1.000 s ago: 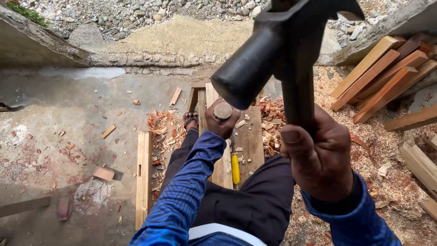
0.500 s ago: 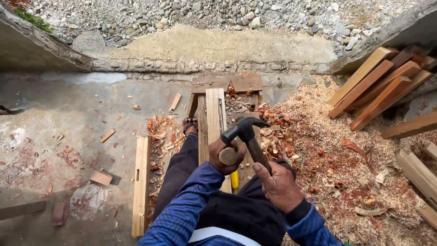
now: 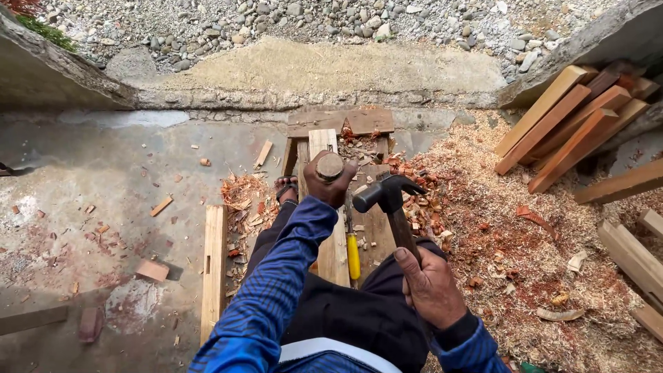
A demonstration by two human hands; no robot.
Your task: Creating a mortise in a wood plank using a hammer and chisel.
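Left hand (image 3: 330, 181): clenched round the wooden-handled chisel (image 3: 330, 166), upright on the plank (image 3: 331, 235).
Right hand (image 3: 429, 287): grasping the claw hammer (image 3: 388, 193), head level with the chisel top.

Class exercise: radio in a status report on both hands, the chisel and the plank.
Left hand grips chisel upright on plank. Right hand holds hammer beside chisel's top. Nothing between them.
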